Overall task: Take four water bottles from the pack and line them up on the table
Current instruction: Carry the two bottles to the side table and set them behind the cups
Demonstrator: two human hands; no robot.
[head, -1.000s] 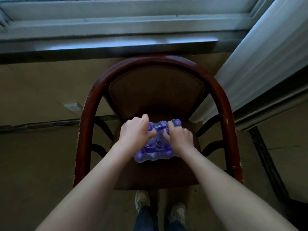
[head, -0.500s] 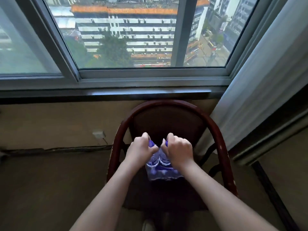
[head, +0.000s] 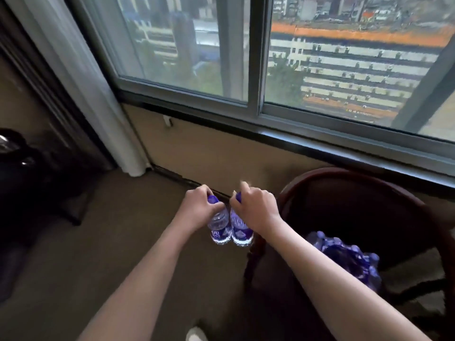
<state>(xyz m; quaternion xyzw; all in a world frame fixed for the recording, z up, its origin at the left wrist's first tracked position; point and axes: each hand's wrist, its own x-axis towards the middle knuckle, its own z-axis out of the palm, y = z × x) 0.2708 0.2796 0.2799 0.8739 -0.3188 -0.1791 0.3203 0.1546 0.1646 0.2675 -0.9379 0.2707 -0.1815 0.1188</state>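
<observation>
Head view. Landmark: the chair (head: 357, 183), dark wood with a curved back, standing under the window (head: 344, 70).

The pack (head: 349, 262) lies on the chair seat, purple caps showing through its wrap. It looks opened, though I cannot tell how many bottles remain inside.

My left hand (head: 197, 207) is closed around the neck of the left bottle (head: 219, 228), just below its purple cap. My right hand (head: 256, 207) is closed the same way on the right bottle (head: 241, 231). Both bottles hang upright in the air, just left of the chair's left edge, side by side and nearly touching. Carpeted floor lies below them.

No tabletop in view. Something dark stands far left of the chair, too dim to identify.

Handling notes (judgement): the bottles look full, small, clear plastic. Each is probably moderate in weight, easy for one hand. The walls are thin and likely to dent if squeezed mid-body. The neck is the stiff part, and the cap's rim stops my fingers from sliding off. The film label could be slick. For setting down, a grip lower on the body would give better control over tipping.

Progress (judgement): two of four bottles in hand, none yet lined up.
</observation>
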